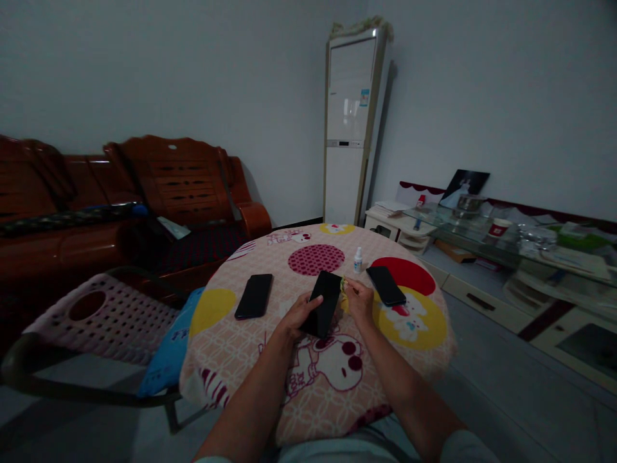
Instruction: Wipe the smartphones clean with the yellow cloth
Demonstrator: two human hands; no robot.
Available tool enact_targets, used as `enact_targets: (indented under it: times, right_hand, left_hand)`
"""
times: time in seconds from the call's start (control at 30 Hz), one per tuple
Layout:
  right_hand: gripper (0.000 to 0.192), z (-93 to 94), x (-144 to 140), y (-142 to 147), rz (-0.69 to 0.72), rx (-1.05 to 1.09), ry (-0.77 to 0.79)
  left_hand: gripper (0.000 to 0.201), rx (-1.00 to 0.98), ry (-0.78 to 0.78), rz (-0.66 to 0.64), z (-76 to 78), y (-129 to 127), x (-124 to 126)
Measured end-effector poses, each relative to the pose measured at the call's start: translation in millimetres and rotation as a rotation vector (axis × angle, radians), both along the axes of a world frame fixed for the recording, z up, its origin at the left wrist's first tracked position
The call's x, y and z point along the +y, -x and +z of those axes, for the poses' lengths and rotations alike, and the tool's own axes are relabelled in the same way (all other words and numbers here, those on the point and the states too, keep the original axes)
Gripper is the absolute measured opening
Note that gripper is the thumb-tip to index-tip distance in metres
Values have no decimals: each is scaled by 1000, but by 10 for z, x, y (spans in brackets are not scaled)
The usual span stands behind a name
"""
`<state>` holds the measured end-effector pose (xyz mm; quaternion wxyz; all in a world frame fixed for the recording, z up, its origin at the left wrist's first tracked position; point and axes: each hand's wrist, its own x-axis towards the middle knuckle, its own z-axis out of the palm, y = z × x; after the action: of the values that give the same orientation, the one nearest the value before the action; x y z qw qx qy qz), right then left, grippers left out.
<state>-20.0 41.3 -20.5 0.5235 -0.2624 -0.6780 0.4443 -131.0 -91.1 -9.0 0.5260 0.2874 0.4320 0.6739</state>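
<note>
Here's the phone (324,308) over the table (260,257), left hand (299,312) clasping it, thumb on the glass; right hand's (360,299) fingers pinch a yellowish scrap (343,285) by its upper corner; best keep the left steady, the right light, bottle (358,262) beyond

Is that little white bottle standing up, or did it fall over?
It's standing up: the white bottle has its base on the tablecloth and its narrow tip pointing upward.
</note>
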Motion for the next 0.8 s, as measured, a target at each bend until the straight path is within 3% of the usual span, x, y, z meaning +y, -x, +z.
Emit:
enact_targets:
  times: [0.2, 0.63, 0.8]
  right_hand:
    - [27, -30, -129, 89, 98, 47, 158]
    - [25, -116, -273, 124, 349, -98, 193]
    - [25, -83, -276, 142, 307, -60, 176]
  left_hand:
    - [41, -57, 18, 203, -28, -32, 69]
    - [38, -129, 29, 503, -80, 102, 103]
    - [34, -104, 45, 496, -73, 96, 116]
